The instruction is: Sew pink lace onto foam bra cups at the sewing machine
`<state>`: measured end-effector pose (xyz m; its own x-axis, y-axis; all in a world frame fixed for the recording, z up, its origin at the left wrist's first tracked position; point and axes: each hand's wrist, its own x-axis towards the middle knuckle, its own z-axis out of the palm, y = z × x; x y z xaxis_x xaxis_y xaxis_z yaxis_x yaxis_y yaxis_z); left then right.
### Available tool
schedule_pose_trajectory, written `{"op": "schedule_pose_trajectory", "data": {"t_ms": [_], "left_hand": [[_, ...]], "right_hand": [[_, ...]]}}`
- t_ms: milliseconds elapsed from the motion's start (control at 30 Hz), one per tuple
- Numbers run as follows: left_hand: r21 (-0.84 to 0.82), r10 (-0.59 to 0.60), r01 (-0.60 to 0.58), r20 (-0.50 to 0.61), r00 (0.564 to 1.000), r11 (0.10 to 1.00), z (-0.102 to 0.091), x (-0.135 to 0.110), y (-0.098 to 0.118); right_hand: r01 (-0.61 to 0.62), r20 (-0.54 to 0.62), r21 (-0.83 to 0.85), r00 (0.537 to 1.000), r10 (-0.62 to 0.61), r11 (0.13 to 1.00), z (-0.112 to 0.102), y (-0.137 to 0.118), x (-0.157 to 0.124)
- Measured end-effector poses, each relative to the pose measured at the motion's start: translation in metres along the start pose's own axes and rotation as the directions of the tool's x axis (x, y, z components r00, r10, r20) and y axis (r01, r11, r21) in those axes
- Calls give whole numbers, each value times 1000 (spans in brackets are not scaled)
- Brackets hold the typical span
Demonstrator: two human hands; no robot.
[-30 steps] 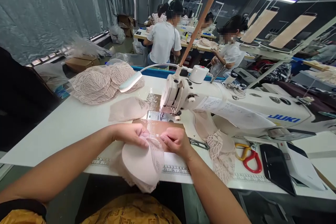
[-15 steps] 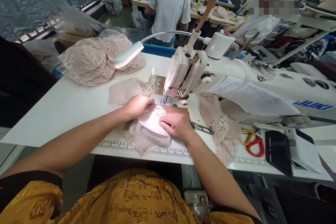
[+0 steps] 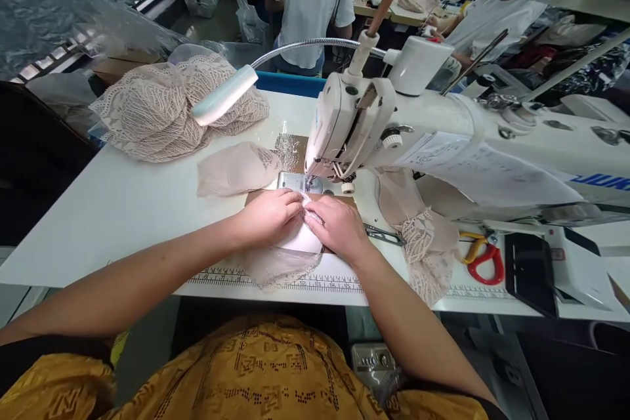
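Observation:
Just in front of the presser foot of a white sewing machine, both hands hold a pale lace bra cup. My left hand is closed on its upper left edge, fingertips close to the foot. My right hand pinches the right side of the same edge, thumb and fingers together. Sheer lace fabric hangs from the cup toward the table's front, over a printed ruler strip. The fingers hide part of the cup's edge.
A heap of beige lace pieces lies at back left under a lamp. A sheer piece sits left of the foot. At right are thread snips, more lace, red-and-yellow scissors and a dark phone-like object. Co-workers sit beyond.
Both hands have drawn closer together at the cup's upper edge, near the presser foot. My left hand now covers more of the cup. The camera view has shifted slightly.

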<state>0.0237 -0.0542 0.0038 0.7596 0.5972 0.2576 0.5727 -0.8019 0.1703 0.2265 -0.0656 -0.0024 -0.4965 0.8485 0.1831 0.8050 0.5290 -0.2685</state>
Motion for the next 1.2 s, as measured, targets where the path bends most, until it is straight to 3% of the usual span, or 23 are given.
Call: {"op": "schedule_pose_trajectory", "data": {"t_ms": [267, 933, 1067, 1200], "left_hand": [[-62, -1, 6, 68, 998, 998, -4, 5, -17], [-90, 107, -88, 234, 966, 992, -12, 18, -50], [-53, 114, -106, 191, 975, 993, -20, 16, -51], [-21, 126, -124, 110, 986, 992, -21, 13, -39]], "right_hand": [[-81, 43, -71, 996, 84, 994, 1, -4, 5], [-128, 1, -45, 992, 128, 991, 1, -6, 11], [-133, -28, 61, 990, 135, 989, 2, 1, 7], [-172, -70, 109, 981, 180, 979, 2, 4, 5]]}}
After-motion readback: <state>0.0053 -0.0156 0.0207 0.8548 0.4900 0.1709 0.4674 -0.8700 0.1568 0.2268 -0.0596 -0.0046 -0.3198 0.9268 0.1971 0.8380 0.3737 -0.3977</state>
